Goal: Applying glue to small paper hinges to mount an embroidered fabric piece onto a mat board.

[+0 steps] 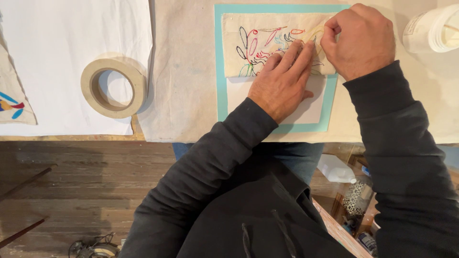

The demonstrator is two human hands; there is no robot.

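Note:
A cream cloth (260,43) embroidered with red, black, blue and green outlines lies across the top of a white sheet with a teal border (221,86). My left hand (282,81) presses flat on the cloth's lower right part, fingers spread. Beside it, my right hand (358,38) pinches the cloth's upper right edge between thumb and fingers. Both arms wear dark sleeves.
A roll of beige masking tape (114,87) lies to the left on a white sheet (57,43). Another embroidered cloth (12,102) shows at the far left edge. A white plastic jar (432,31) stands at the top right. Below the table's front edge are a wooden floor and boxes.

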